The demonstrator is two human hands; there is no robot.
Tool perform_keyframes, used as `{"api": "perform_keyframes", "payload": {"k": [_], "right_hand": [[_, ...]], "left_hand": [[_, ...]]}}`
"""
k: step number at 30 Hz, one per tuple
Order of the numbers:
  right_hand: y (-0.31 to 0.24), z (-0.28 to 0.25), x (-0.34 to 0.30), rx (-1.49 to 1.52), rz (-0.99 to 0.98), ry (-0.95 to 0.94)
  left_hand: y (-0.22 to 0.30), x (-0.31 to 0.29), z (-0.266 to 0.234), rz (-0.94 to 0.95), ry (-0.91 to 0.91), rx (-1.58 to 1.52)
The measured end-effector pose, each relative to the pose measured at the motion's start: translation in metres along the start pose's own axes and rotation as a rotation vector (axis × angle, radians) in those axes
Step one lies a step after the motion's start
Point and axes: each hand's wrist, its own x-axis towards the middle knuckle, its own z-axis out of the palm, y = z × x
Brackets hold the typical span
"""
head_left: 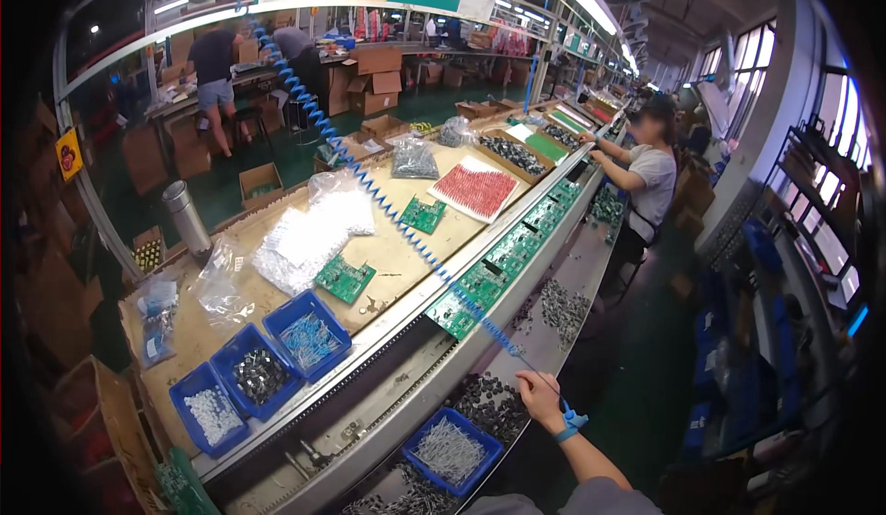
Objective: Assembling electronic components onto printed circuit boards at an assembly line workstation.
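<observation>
My right hand (541, 397) reaches in from the lower edge, over the near ledge beside the conveyor. Its fingers are curled together; anything between them is too small to make out. A blue wrist strap (569, 426) circles that wrist, and a blue coiled cord (406, 229) runs from it up across the bench. Below and left of the hand lie loose black components (489, 406) and a blue bin of thin-legged silvery parts (450, 450). Green circuit boards (489, 280) stand in a row on the conveyor ahead. My left hand is out of the picture.
Three blue bins hold white parts (214, 415), black parts (262, 375) and blue-bodied parts (312, 341). Behind them are plastic bags (314, 229), two loose boards, a red-dotted tray (472, 189) and a steel flask (187, 220). A co-worker (651, 169) works farther along the line.
</observation>
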Motion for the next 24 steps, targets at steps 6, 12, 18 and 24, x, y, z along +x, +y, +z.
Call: {"api": "perform_keyframes", "payload": {"k": [6,12,18,24], "right_hand": [[-0.008,0.005,0.014,0.010,-0.059,0.020],[0.014,0.012,-0.003,0.025,0.039,0.061],[0.018,0.011,-0.011,-0.022,0.092,-0.056],[0.031,0.021,-0.008,-0.061,0.139,-0.049]], "left_hand": [[-0.005,-0.004,0.003,-0.029,0.020,0.022],[-0.006,-0.006,-0.006,-0.117,-0.062,0.078],[-0.005,-0.015,-0.010,-0.175,-0.029,0.100],[0.000,0.000,0.001,-0.153,0.005,0.055]]}}
